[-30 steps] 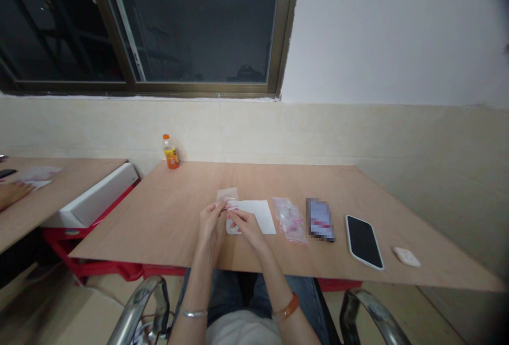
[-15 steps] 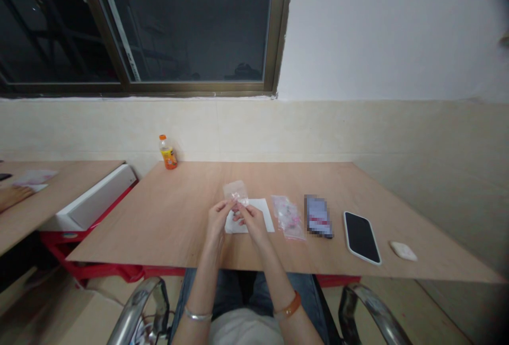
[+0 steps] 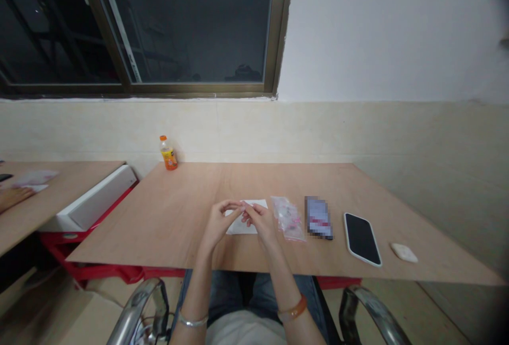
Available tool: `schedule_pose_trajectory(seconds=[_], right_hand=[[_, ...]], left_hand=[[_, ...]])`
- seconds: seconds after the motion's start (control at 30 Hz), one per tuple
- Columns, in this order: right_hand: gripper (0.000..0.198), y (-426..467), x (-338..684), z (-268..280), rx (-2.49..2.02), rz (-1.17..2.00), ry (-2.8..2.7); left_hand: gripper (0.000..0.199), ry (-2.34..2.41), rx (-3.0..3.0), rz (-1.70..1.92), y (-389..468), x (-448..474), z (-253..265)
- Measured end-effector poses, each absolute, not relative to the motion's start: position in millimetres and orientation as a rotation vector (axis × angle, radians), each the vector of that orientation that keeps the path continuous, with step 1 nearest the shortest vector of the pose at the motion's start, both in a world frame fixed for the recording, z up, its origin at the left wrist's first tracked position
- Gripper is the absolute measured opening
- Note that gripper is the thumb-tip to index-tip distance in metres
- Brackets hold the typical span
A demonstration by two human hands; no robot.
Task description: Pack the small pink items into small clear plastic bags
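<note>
Over a white sheet of paper [image 3: 240, 227], my left hand [image 3: 219, 221] and my right hand [image 3: 259, 219] meet at the fingertips. Thumb and forefinger of each hand are pinched together. Whatever is between them is too small or too hidden to make out. The paper lies flat on the wooden table, partly covered by both hands. Just right of my right hand is a clear plastic bag [image 3: 288, 217] with pink bits inside.
Right of the bag lie a blurred-out phone-like item [image 3: 318, 218], a white-edged tablet or phone [image 3: 362, 239] and a small white object [image 3: 404, 252]. An orange-capped drink bottle [image 3: 168, 154] stands at the back left. Another person's hand [image 3: 16, 196] rests on the neighbouring table.
The small clear plastic bag that stood up from my fingertips no longer shows. My hands have shifted slightly right, with wrists spread further apart and fingertips still together.
</note>
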State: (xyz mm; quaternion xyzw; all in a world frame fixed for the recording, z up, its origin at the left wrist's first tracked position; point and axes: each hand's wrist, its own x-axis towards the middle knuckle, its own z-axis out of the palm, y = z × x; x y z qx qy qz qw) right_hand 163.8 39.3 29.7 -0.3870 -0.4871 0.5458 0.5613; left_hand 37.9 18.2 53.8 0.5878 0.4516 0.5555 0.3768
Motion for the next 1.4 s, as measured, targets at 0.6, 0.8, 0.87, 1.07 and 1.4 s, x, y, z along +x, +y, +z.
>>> schedule_pose_trajectory(seconds=[0.6,0.8,0.87,1.07,1.4], right_hand=[[0.021,34,166,40,-0.919,1.323,-1.311],[0.015,32,171,49,-0.973,1.264,-1.349],[0.015,32,173,51,-0.978,1.242,-1.359],[0.014,32,182,53,-0.982,1.233,-1.369],[0.015,34,180,42,-0.975,1.095,-1.438]], left_hand=[[0.019,1.275,1.356,1.676,24,45,43],[0.020,1.375,1.390,1.737,23,54,33],[0.021,1.397,1.397,1.738,22,57,33],[0.025,1.347,1.448,1.671,24,58,35],[0.024,1.236,1.643,1.356,28,49,35]])
